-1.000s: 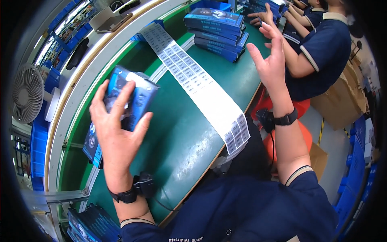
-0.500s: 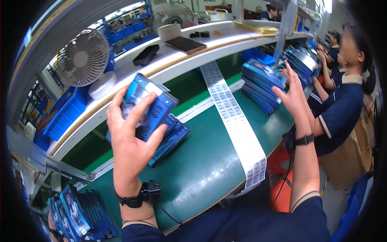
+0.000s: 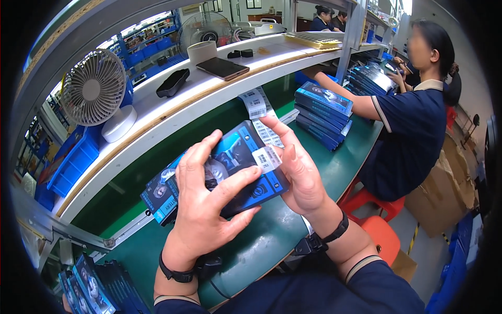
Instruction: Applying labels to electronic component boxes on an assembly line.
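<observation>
My left hand (image 3: pixel 206 201) grips a dark blue printed box (image 3: pixel 238 141), tilted above the green table. Its index finger presses near a white label (image 3: pixel 265 158) at the box's right side. Close against that label's outer end, my right hand (image 3: pixel 303 175) has thumb and fingers drawn together; part of its grip is hidden. Beyond the right fingertips runs a strip of white labels (image 3: pixel 254 104), partly covered by the hand and box. Behind my left hand, more blue boxes (image 3: pixel 159 193) show.
A stack of blue boxes (image 3: pixel 323 118) stands to the right, with a co-worker (image 3: pixel 415 136) reaching behind it. More boxes (image 3: pixel 94 288) are at lower left. The shelf holds a white fan (image 3: pixel 93 89), a phone (image 3: pixel 222 68) and a black tray (image 3: pixel 173 82).
My right hand has come left from beside the right stack to the held box. A white label now lies at that box's side. The co-worker's arm has reached in behind the stack.
</observation>
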The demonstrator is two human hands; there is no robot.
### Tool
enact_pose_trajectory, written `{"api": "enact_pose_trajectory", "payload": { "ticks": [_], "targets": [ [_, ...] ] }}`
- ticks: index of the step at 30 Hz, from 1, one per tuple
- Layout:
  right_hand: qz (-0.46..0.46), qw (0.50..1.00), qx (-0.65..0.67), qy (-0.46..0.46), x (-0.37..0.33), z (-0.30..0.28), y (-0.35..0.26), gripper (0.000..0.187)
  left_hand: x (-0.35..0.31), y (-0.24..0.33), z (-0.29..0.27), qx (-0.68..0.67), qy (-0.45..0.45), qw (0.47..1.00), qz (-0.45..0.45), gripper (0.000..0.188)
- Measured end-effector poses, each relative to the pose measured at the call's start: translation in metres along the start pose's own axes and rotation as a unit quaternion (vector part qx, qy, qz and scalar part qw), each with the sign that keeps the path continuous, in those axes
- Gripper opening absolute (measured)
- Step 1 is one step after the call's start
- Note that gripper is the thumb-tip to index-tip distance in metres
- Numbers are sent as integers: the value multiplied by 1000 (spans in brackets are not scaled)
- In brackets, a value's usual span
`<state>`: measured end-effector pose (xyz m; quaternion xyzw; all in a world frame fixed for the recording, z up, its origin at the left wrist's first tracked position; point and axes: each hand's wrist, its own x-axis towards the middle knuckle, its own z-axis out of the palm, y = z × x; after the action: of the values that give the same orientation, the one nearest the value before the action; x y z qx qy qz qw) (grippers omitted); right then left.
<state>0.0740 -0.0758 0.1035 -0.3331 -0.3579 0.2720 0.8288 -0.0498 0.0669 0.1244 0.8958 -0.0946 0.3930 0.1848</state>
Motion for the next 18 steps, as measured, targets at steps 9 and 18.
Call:
{"api": "enact_pose_trajectory", "payload": {
  "ticks": [9, 18],
  "targets": [
    [-4, 994, 106, 31, -11, -3, 5, 52, -7, 11, 8, 0, -5, 1000, 28, 65],
    [74, 981, 178, -15, -42, -7, 29, 60, -9, 26, 22, -68, 48, 993, 80, 60]
  ]
}}
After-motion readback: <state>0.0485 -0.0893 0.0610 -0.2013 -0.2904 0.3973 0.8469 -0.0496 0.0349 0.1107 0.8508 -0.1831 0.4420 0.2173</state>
